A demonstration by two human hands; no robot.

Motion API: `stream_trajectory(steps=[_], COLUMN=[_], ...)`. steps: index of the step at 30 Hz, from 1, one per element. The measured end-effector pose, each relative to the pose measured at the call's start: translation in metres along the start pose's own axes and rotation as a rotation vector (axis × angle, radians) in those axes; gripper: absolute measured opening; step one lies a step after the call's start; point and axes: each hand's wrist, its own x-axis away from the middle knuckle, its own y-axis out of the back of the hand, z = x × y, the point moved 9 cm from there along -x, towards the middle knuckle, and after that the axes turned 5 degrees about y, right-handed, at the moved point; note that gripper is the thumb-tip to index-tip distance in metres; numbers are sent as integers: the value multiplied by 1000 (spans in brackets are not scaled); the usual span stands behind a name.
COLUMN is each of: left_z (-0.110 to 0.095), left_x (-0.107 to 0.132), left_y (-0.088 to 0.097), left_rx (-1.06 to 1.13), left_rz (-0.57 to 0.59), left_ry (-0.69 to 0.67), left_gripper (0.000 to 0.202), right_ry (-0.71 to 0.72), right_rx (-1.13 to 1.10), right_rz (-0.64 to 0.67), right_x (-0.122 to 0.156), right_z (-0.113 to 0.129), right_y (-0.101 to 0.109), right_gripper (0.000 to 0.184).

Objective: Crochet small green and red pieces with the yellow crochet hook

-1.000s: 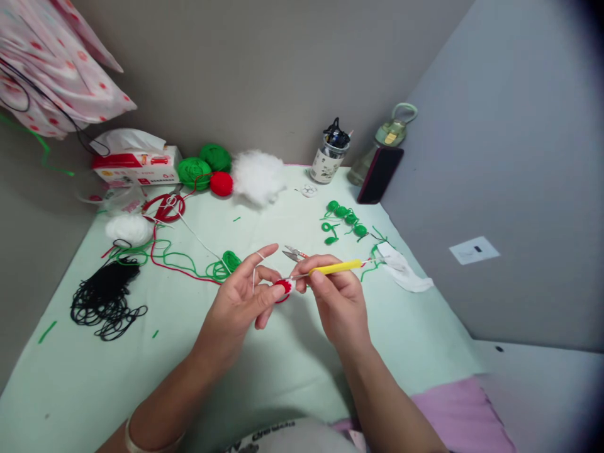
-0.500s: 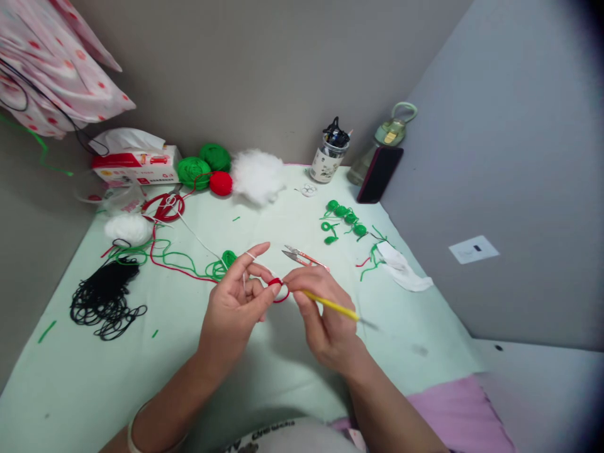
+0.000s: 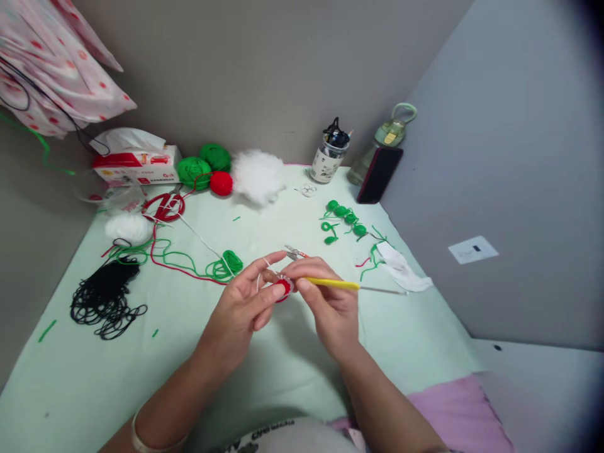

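My left hand [image 3: 250,296] pinches a small red and white crochet piece [image 3: 284,288] between thumb and fingers. White yarn [image 3: 202,240] runs over its raised index finger from the direction of the white ball [image 3: 128,228]. My right hand [image 3: 330,302] is closed around a crochet hook [image 3: 335,284] with a yellow handle; the hook's working tip is at the piece, hidden by fingers. Its thin metal other end points right. Behind my right fingers lie thread snips [image 3: 296,252], partly covered. A small bundle of green yarn [image 3: 231,263] rests just beyond my left hand.
Black yarn [image 3: 106,296], red scissors [image 3: 165,206] and a tissue box [image 3: 136,165] are at left. Green balls [image 3: 194,173], a red ball [image 3: 221,184] and white stuffing [image 3: 258,177] sit behind. Small green pieces [image 3: 350,218], a pen jar [image 3: 328,157], a bottle [image 3: 389,133] and a phone [image 3: 380,175] stand or lie right.
Both hands have shifted slightly right with the crochet piece, which has turned to show its red face and white edge. The hook has swung to nearly level, and my right hand covers more of the snips.
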Motion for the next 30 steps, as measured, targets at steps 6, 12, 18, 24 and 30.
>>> stream_trajectory(steps=[6,12,18,24,30], left_z=[8,13,4,1,-3], left_x=[-2,-6,-3,-1,0], left_y=[1,3,1,2,7], left_rx=[37,199,14,-6,-79], left_rz=[-15,10,-23,-20,-83], left_ry=[17,134,-2,29,-91], left_gripper=[40,28,36,37,40], right_ry=[302,-43,-134,-259,110], right_rx=[389,-58,-95,-303,194], right_rz=[66,-96,-28,-19,70], right_x=[11,3,1,2,8], right_z=[23,-8,-19,-27,6], right_y=[-9,15,4,4,-1], right_gripper=[35,19,12,21,21])
